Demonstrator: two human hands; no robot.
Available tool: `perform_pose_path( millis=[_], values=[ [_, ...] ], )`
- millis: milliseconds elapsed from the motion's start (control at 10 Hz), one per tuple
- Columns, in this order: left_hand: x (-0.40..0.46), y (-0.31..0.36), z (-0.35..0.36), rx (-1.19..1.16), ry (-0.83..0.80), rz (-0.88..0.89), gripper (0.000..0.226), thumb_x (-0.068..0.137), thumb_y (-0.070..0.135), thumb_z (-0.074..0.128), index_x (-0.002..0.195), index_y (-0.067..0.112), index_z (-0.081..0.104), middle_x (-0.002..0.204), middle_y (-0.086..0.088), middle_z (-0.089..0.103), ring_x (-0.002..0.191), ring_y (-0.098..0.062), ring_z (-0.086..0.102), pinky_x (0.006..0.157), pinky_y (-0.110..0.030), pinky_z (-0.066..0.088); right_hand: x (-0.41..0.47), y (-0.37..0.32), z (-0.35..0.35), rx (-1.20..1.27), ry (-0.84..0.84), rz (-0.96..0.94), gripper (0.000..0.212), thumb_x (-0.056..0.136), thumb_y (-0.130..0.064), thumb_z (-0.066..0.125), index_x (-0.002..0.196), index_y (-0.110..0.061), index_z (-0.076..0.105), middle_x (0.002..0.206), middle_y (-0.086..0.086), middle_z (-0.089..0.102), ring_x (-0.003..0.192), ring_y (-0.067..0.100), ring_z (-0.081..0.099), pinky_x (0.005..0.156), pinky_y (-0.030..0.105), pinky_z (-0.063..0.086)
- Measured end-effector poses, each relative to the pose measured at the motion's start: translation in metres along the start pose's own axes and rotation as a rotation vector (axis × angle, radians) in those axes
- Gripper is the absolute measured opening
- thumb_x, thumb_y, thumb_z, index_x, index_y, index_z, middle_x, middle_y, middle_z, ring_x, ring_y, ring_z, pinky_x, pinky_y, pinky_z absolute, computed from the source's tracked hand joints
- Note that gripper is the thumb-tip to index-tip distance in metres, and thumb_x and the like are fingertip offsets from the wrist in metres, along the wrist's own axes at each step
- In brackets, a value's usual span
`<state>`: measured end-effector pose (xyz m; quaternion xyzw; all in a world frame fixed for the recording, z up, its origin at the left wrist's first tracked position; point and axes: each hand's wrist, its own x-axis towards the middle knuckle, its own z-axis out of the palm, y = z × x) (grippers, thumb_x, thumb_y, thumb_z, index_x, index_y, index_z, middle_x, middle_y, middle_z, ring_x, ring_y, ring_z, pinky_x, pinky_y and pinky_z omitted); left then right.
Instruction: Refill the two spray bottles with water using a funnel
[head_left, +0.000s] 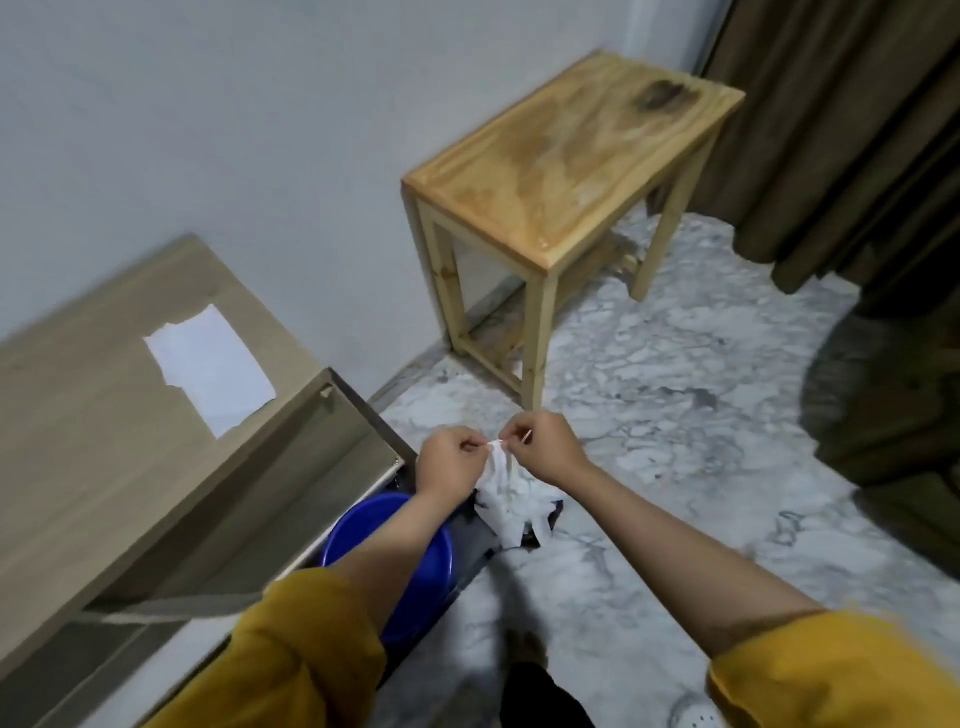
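My left hand (449, 462) and my right hand (545, 447) are held close together above the floor, each pinching the top of a crumpled white plastic bag (506, 501) that hangs below them. A blue plastic basin (400, 530) sits low under my left forearm, partly hidden by it. No spray bottle and no funnel show in this view.
A small wooden table (571, 156) stands against the grey wall ahead. At the left is a beige cabinet (104, 415) with a white sheet of paper (213, 371) on top. Brown curtains (852, 130) hang at the right. The floor is grey-white marble (675, 415).
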<state>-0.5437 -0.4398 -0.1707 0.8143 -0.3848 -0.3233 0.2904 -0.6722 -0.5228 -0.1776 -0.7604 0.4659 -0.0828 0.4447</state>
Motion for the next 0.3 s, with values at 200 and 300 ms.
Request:
perform_pose_path(
  millis=[200,300],
  values=[
    [0.041,-0.043,0.064,0.231,-0.381,-0.109,0.048,0.089,0.029,0.058,0.13,0.006,0.051,0.13,-0.009,0.057,0.12,-0.025,0.052,0.101,-0.037,0.041,0.03,0.077,0.029,-0.119,-0.22,0.282,0.042,0.093,-0.012,0.054,0.135,-0.016,0.051,0.132,0.009,0.056,0.118,0.025,0.056,0.093,0.039,0.049],
    [0.045,-0.063,0.08,0.276,-0.488,-0.094,0.034,0.09,0.02,0.054,0.118,0.0,0.053,0.115,-0.013,0.061,0.107,-0.028,0.056,0.09,-0.033,0.044,0.034,0.097,0.042,-0.12,-0.284,0.321,0.046,0.094,-0.01,0.05,0.14,-0.016,0.045,0.137,0.008,0.052,0.121,0.024,0.053,0.094,0.038,0.049]
  ],
)
